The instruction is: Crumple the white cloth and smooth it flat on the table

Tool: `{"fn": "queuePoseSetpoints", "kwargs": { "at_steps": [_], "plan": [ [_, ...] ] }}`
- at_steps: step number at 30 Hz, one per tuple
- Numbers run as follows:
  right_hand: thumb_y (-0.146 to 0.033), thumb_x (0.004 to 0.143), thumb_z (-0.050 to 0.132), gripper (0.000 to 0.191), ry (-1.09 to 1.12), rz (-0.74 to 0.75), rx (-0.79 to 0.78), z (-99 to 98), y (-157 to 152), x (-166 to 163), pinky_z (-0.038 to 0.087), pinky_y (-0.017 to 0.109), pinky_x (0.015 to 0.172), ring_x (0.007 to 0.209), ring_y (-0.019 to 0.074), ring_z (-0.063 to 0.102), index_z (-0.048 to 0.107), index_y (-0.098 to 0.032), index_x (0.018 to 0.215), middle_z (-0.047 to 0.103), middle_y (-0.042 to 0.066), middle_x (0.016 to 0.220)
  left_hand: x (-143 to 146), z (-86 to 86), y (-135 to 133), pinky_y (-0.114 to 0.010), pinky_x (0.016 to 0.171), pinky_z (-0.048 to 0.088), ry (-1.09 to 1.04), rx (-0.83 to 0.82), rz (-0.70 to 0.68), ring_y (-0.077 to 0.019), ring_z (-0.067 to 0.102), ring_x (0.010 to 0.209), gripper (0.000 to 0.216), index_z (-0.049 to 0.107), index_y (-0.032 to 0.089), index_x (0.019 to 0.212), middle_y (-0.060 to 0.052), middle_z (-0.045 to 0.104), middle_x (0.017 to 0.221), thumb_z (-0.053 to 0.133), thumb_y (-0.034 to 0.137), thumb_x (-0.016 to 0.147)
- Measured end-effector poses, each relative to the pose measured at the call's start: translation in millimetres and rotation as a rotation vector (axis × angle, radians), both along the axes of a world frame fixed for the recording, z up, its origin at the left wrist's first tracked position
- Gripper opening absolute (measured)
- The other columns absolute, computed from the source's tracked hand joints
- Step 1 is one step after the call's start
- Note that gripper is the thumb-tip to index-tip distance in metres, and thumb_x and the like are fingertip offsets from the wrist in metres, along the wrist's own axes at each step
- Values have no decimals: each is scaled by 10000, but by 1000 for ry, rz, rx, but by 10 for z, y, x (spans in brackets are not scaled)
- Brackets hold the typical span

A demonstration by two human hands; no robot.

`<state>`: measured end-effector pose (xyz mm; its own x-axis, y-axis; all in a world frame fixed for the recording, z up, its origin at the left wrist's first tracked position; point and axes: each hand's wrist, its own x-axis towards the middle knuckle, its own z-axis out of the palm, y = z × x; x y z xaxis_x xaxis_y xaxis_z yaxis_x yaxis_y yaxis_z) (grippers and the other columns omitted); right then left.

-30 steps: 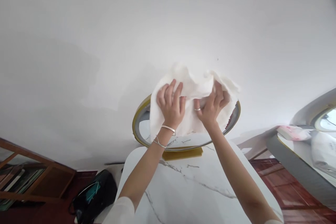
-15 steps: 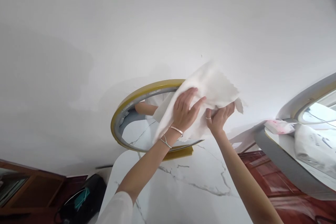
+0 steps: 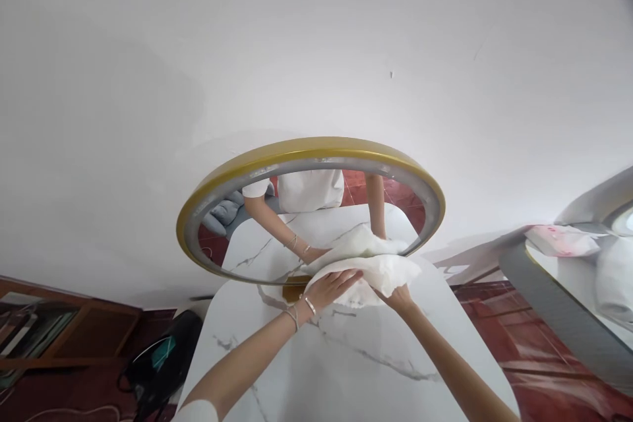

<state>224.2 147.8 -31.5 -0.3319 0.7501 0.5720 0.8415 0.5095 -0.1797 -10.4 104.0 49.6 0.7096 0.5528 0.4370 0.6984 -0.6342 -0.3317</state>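
My L hand [image 3: 333, 290] and R hand [image 3: 398, 297] had brought the crumpled white cloth [image 3: 380, 270] down from the upper rim of the gold-framed oval mirror [image 3: 311, 146] to its lower edge, nr the white marble-patterned tabletop [image 3: 380, 343], so most glass showed uncovered. L fingers lay straight, flat on cloth; R fingertips hidden under it, couldn't tell grip.

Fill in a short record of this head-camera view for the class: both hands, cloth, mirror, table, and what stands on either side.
Left hand: resting on the white cloth
Right hand: touching the cloth, partly hidden by it
Cloth: bunched, at the mirror's lower edge
Mirror: oval, gold-rimmed, reflecting both arms
Table: white, grey-veined
Left side: black bag, wooden shelf
Right side: pink-and-white packet
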Motion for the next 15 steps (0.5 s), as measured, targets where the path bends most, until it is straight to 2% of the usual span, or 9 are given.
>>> {"fn": "queuePoseSetpoints", "kwargs": {
  "at_steps": [4,8,12,15],
  "plan": [
    [-232,799,403,358,2,83,-171,-132,-20,24,511,505,901,1044,303,614,700,-243,998,691,101,1074,-106,-90,-53,-229,984,444,42,-83,-73,-120,529,1216,554,560,358,1242,72,550,1341,470,15,817],
    [-220,780,388,360,17,82,-186,-138,11,56,527,492,866,990,297,627,708,-243,942,700,112,1006,-92,-140,-31,-218,962,444,-17,-84,-75,-110,561,1176,536,563,393,1229,90,589,1290,418,31,861],
    [-284,817,362,366,74,-5,-104,45,123,120,505,502,872,1020,311,608,675,-229,998,664,139,1056,-6,-96,25,-215,878,450,-120,-15,-3,-122,626,1066,455,568,381,1225,56,652,1199,391,97,916],
    [-335,852,320,405,134,-82,-11,316,240,178,482,499,904,1086,298,570,608,-209,1107,617,136,1144,124,140,96,-209,814,452,-261,128,-10,-122,656,982,408,588,360,1204,34,688,1118,381,136,933]
  ]
}}
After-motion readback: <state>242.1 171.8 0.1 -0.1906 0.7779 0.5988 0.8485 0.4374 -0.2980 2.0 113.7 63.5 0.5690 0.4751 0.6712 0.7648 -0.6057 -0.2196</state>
